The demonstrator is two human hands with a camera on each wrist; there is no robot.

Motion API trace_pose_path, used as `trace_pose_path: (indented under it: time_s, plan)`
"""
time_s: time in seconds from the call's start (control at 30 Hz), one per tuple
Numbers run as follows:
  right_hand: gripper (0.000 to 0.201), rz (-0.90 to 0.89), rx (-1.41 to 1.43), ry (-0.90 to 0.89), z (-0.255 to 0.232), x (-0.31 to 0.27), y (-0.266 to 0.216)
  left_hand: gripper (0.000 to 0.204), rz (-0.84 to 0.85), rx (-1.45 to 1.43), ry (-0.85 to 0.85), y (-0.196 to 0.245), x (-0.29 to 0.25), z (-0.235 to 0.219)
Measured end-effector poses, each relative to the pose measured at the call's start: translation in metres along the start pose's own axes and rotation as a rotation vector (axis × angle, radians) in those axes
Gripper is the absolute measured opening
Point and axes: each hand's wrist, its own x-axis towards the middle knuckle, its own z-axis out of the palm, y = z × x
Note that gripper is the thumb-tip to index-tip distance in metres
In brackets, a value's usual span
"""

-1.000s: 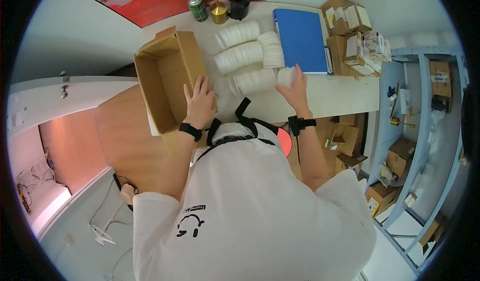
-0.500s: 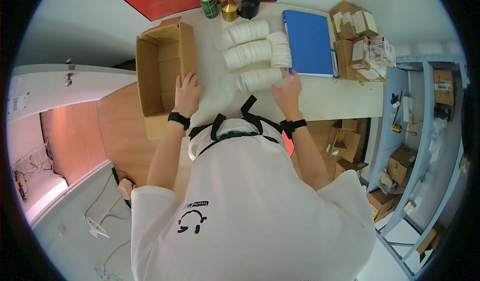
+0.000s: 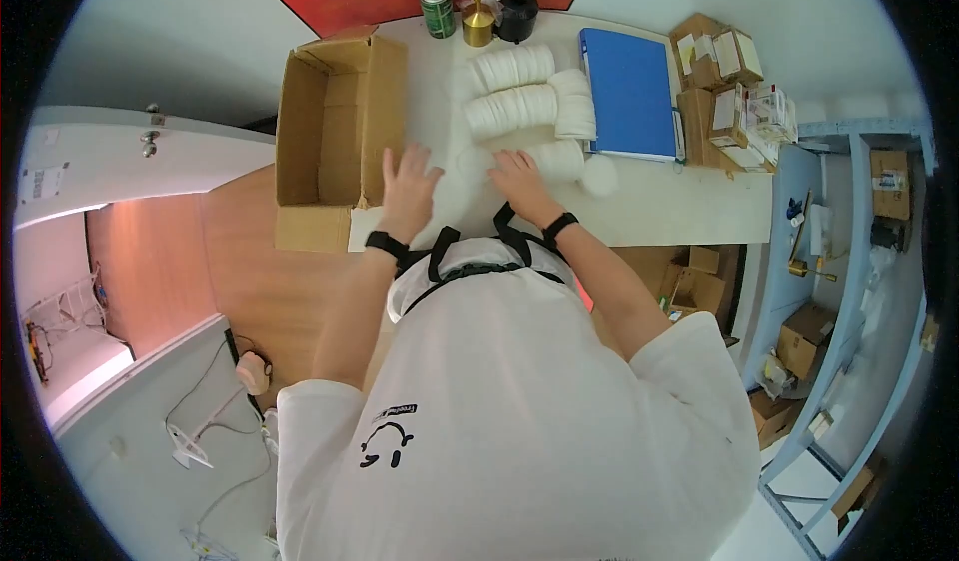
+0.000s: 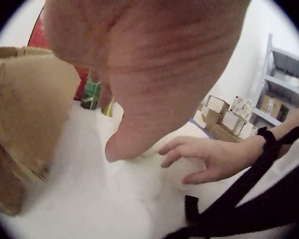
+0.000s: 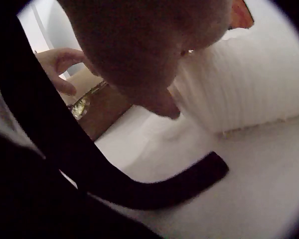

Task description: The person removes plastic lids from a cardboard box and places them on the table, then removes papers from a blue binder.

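Note:
Several white ribbed rolls in clear wrap lie on the white table. The front roll has a round white piece at its right end. My right hand is at that roll's left end, fingers loosely bent; whether they touch it I cannot tell. Just right of the empty cardboard box, my left hand is held with fingers spread and holds nothing. In the left wrist view, my right hand is beside the clear wrap. A white roll fills the right wrist view's right side.
A blue binder lies right of the rolls, and small cartons are piled beyond it. Along the back stand a green can, a brass piece and a black container. Blue shelving is at the right.
My right hand has moved left, from the front roll's right end to its left end. My left hand has come away from the box's right wall, and the round end piece is now uncovered.

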Motion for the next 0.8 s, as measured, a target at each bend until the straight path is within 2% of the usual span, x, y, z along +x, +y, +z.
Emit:
trace_pose_path:
  time_s: [0.07, 0.1, 0.13, 0.17, 0.2, 0.27, 0.3, 0.33, 0.37, 0.43, 0.5, 0.53, 0.6, 0.67, 0.73, 0.8]
  plan:
    - [0.026, -0.043, 0.166, -0.018, -0.006, -0.011, 0.008, 0.05, -0.007, -0.087, -0.024, 0.017, 0.002, 0.017]
    - [0.026, -0.044, 0.163, -0.029, -0.008, -0.014, 0.008, 0.058, -0.091, -0.323, -0.087, 0.024, 0.005, 0.03]
    - [0.028, 0.034, 0.167, 0.055, -0.017, -0.016, 0.004, 0.068, -0.173, -0.561, -0.154, 0.03, 0.006, 0.048]
    - [0.03, 0.112, 0.169, 0.138, -0.024, -0.019, -0.001, 0.084, -0.23, -0.675, -0.187, 0.032, 0.01, 0.066]
    - [0.03, 0.113, 0.163, 0.128, -0.029, -0.022, -0.005, 0.084, -0.23, -0.687, -0.188, 0.035, 0.015, 0.083]
    - [0.044, 0.362, 0.11, 0.249, -0.035, -0.024, -0.01, 0.088, -0.54, -0.709, -0.306, 0.038, 0.03, 0.105]
    - [0.044, 0.36, 0.102, 0.248, -0.035, -0.028, -0.009, 0.092, -0.541, -0.717, -0.266, 0.036, 0.033, 0.115]
    - [0.055, 0.453, 0.092, 0.211, -0.035, -0.031, -0.009, 0.092, -0.539, -0.722, -0.262, 0.037, 0.04, 0.113]
    - [0.066, 0.548, 0.083, 0.175, -0.034, -0.034, -0.009, 0.094, -0.469, -0.753, -0.258, 0.037, 0.045, 0.111]
    - [0.071, 0.521, 0.036, 0.105, -0.037, -0.04, -0.009, 0.095, -0.394, -0.782, -0.259, 0.041, 0.052, 0.102]
    - [0.076, 0.498, -0.007, 0.036, -0.037, -0.042, -0.009, 0.098, -0.221, -0.708, -0.242, 0.055, 0.063, 0.086]
    - [0.078, 0.466, -0.063, 0.016, -0.035, -0.041, -0.008, 0.098, -0.217, -0.706, -0.247, 0.061, 0.066, 0.085]
    - [0.081, 0.439, -0.113, -0.004, -0.029, -0.039, -0.007, 0.104, -0.089, -0.967, -0.299, 0.07, 0.069, 0.083]
    - [0.078, 0.418, -0.064, 0.005, -0.031, -0.032, -0.008, 0.1, -0.107, -0.957, -0.305, 0.076, 0.067, 0.088]
    - [0.078, 0.44, -0.008, 0.02, -0.03, -0.028, -0.01, 0.093, -0.204, -0.962, -0.199, 0.077, 0.069, 0.089]
    - [0.077, 0.46, 0.048, 0.033, -0.031, -0.027, -0.011, 0.089, -0.233, -0.929, -0.249, 0.067, 0.073, 0.085]
